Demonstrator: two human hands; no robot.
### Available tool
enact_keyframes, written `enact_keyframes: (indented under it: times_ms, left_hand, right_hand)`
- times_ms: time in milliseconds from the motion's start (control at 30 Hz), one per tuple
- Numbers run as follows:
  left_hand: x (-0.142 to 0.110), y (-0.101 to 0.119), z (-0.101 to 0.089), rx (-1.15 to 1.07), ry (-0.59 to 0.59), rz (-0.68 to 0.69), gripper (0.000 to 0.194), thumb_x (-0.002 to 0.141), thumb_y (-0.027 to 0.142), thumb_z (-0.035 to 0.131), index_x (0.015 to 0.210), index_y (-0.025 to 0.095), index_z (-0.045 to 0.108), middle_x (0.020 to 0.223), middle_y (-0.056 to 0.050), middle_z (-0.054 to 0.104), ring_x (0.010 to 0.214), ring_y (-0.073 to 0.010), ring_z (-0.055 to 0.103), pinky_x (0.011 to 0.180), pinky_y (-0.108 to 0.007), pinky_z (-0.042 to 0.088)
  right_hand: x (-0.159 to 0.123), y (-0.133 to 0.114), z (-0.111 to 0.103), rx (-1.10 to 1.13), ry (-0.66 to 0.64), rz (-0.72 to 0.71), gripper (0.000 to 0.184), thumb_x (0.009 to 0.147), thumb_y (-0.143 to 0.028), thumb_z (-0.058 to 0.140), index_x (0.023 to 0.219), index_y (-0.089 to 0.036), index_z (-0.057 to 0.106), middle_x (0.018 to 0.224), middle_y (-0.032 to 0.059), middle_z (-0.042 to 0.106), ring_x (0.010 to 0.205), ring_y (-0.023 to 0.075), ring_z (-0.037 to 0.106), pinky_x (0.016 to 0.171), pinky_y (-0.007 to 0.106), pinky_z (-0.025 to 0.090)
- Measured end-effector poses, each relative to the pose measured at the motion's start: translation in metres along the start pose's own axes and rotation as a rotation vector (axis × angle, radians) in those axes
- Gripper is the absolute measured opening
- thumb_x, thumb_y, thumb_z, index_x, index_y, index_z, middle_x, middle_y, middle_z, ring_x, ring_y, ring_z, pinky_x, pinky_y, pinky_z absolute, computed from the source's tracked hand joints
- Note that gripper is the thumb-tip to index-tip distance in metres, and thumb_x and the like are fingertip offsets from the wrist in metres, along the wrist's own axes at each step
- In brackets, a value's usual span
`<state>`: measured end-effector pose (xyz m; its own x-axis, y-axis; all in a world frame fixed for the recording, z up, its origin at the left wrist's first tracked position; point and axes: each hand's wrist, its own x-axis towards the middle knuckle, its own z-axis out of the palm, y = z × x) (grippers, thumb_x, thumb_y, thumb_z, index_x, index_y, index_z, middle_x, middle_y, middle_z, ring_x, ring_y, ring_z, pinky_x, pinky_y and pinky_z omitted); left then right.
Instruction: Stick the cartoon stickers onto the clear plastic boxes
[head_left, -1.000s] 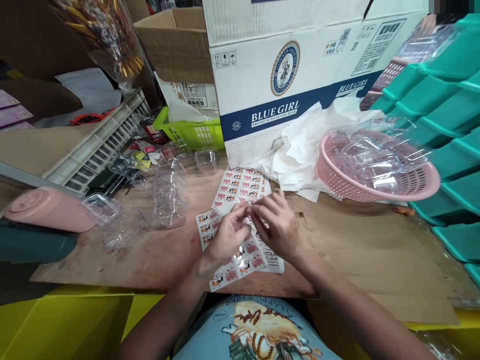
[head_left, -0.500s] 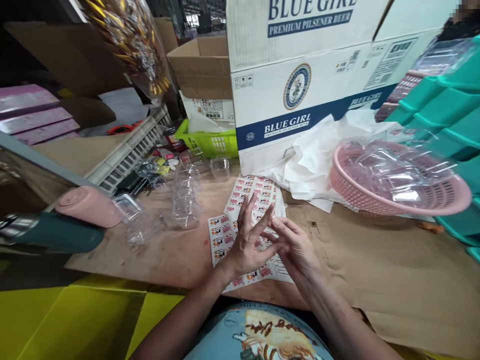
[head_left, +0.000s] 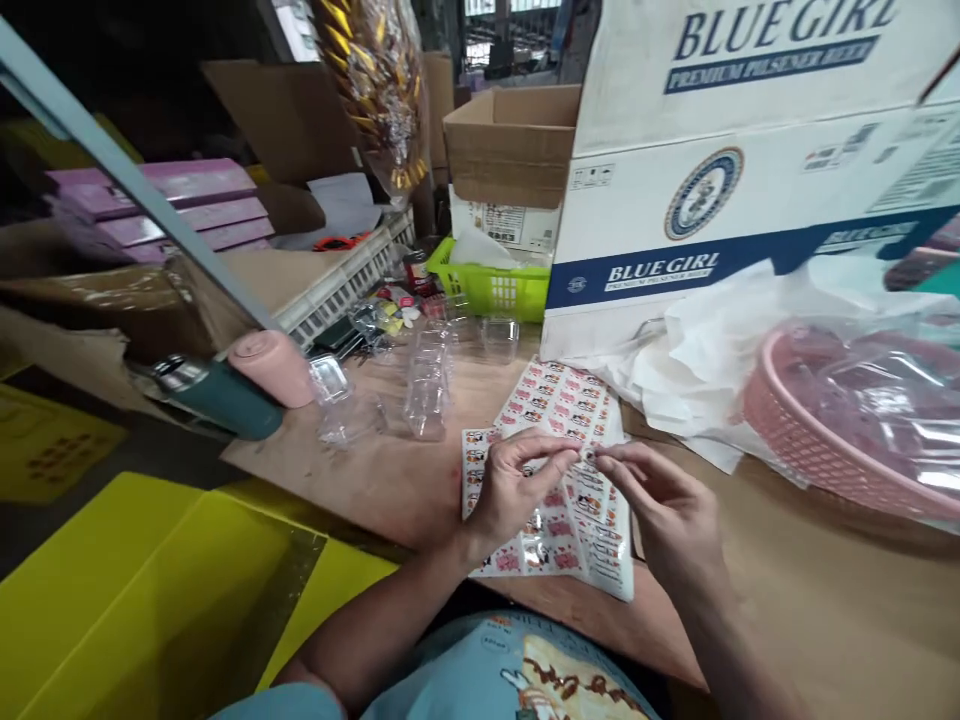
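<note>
Printed sticker sheets [head_left: 559, 405] with rows of small cartoon figures and pink designs lie overlapping on the table in front of me. Above them my left hand [head_left: 517, 490] is closed, thumb and forefinger pinched together. Close to its fingertips, my right hand [head_left: 667, 500] also holds a thumb-and-finger pinch. Something tiny and pale may sit between the fingertips, too small to make out. Left of the sheets stands a row of clear plastic boxes [head_left: 427, 385], with another clear box [head_left: 499, 338] behind.
A pink basket [head_left: 806, 430] of clear plastic lids stands at right beside crumpled white paper [head_left: 697, 330]. The big Blue Girl carton [head_left: 637, 230] rises behind. At left lie a pink cup [head_left: 270, 365] and a green flask [head_left: 225, 400]; a lime basket [head_left: 495, 290] is farther back.
The view has swung left. My left hand's fingers, spread before, have come together in a pinch. My right hand has drawn slightly apart from the left.
</note>
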<state>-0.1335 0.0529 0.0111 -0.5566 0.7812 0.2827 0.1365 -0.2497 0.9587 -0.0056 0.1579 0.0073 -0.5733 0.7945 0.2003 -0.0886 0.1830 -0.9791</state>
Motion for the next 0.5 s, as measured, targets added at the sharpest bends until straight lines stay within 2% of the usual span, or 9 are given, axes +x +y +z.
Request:
enact_keyframes:
  times_ms: [67,100,167,200,267,333,400,500]
  left_hand:
    - [-0.005,0.009,-0.017,0.186,-0.03,0.097,0.039,0.085,0.032,0.07,0.123,0.025,0.069,0.118,-0.01,0.071,0.11,-0.0278,0.064,0.102,-0.043,0.047]
    - [-0.008,0.012,-0.029,0.305,0.018,0.153,0.053,0.083,0.032,0.072,0.135,0.025,0.06,0.129,-0.012,0.065,0.12,-0.0295,0.059,0.108,-0.045,0.042]
    - [-0.009,0.011,-0.057,0.551,0.239,0.242,0.081,0.079,0.034,0.077,0.15,0.025,0.039,0.148,-0.015,0.048,0.137,-0.0327,0.043,0.117,-0.05,0.031]
    - [-0.008,0.007,-0.073,0.662,0.369,0.255,0.091,0.077,0.036,0.078,0.154,0.023,0.03,0.153,-0.018,0.04,0.142,-0.0344,0.036,0.118,-0.052,0.027]
    - [-0.004,-0.009,-0.1,0.841,0.519,0.23,0.108,0.074,0.042,0.08,0.157,0.017,0.015,0.158,-0.024,0.027,0.146,-0.0391,0.025,0.118,-0.058,0.023]
    - [0.002,-0.029,-0.12,0.916,0.541,0.161,0.108,0.077,0.044,0.076,0.157,0.014,0.01,0.156,-0.028,0.029,0.144,-0.0401,0.029,0.114,-0.059,0.028]
    - [0.005,-0.047,-0.131,0.889,0.561,0.098,0.101,0.082,0.042,0.071,0.157,0.015,0.009,0.151,-0.026,0.036,0.137,-0.0369,0.041,0.109,-0.055,0.038]
    - [0.003,-0.06,-0.137,0.783,0.591,0.049,0.1,0.08,0.041,0.072,0.157,0.019,0.01,0.146,-0.023,0.043,0.129,-0.033,0.051,0.102,-0.048,0.047]
  right_hand:
    - [0.002,-0.003,-0.003,-0.009,0.104,-0.088,0.011,0.081,-0.032,0.077,0.083,-0.022,0.073,0.084,0.0039,0.067,0.082,0.0195,0.062,0.076,0.034,0.049]
    - [0.004,-0.006,-0.005,-0.023,0.188,-0.137,0.01,0.08,-0.031,0.078,0.081,-0.023,0.073,0.083,0.0032,0.066,0.081,0.0193,0.061,0.076,0.034,0.048]
    - [0.007,-0.013,-0.009,-0.065,0.283,-0.188,0.008,0.08,-0.031,0.077,0.084,-0.025,0.074,0.088,0.003,0.065,0.086,0.0199,0.061,0.08,0.034,0.049]
    - [0.007,-0.015,-0.009,-0.096,0.268,-0.191,0.008,0.082,-0.032,0.076,0.087,-0.025,0.074,0.093,0.0036,0.064,0.092,0.0207,0.062,0.083,0.035,0.049]
    - [0.006,-0.017,-0.002,-0.142,0.132,-0.179,0.016,0.087,-0.034,0.07,0.101,-0.027,0.074,0.107,0.0059,0.064,0.104,0.0226,0.061,0.09,0.037,0.051]
    - [0.001,-0.014,0.014,-0.159,-0.058,-0.163,0.036,0.091,-0.033,0.065,0.127,-0.029,0.063,0.118,0.0086,0.062,0.107,0.0234,0.062,0.093,0.041,0.052]
    - [-0.004,-0.011,0.036,-0.152,-0.213,-0.189,0.06,0.094,-0.03,0.061,0.149,-0.03,0.04,0.122,0.0106,0.061,0.103,0.0226,0.065,0.093,0.045,0.053]
    - [-0.003,-0.011,0.076,-0.136,-0.365,-0.3,0.08,0.096,-0.027,0.057,0.159,-0.031,0.007,0.131,0.013,0.06,0.109,0.0229,0.065,0.099,0.047,0.051]
